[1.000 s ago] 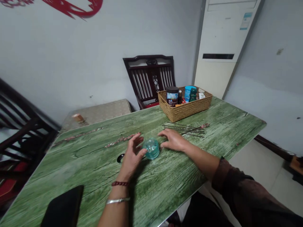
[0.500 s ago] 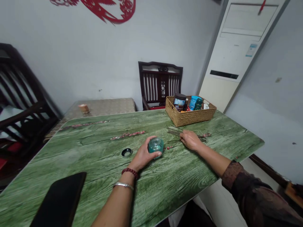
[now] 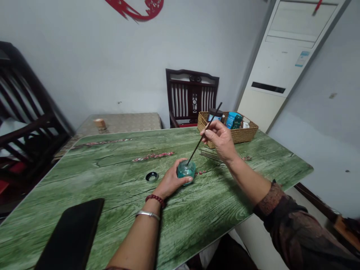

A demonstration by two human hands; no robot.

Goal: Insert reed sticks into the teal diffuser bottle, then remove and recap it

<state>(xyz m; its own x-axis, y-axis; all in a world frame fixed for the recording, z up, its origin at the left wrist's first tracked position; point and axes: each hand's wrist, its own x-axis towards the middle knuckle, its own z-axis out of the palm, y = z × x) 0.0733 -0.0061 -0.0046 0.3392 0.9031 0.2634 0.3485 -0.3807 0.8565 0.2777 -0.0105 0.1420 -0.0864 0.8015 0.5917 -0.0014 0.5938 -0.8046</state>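
Observation:
My left hand (image 3: 173,177) is wrapped round a small glass jar (image 3: 186,171) of blue-green liquid that stands on the table. Between the fingertips of my right hand (image 3: 221,139) is a thin dark reed stick (image 3: 198,144), tilted, with its lower end at the jar's open mouth. Whether that end is inside the neck or just over it is hard to tell. Several more sticks (image 3: 211,155) lie on the table below my right hand, partly hidden by it. A round black cap (image 3: 152,176) rests left of the jar.
A woven basket (image 3: 244,136) with bottles and tubs stands at the back right. A black phone-like slab (image 3: 71,234) lies at the front left of the green table (image 3: 123,198). Behind are a dark wooden chair (image 3: 194,95) and a low table (image 3: 128,122) with a small orange-brown object (image 3: 99,124).
My right hand has risen from the sticks on the table with one stick and moved it over to the jar. My left hand stays on the jar.

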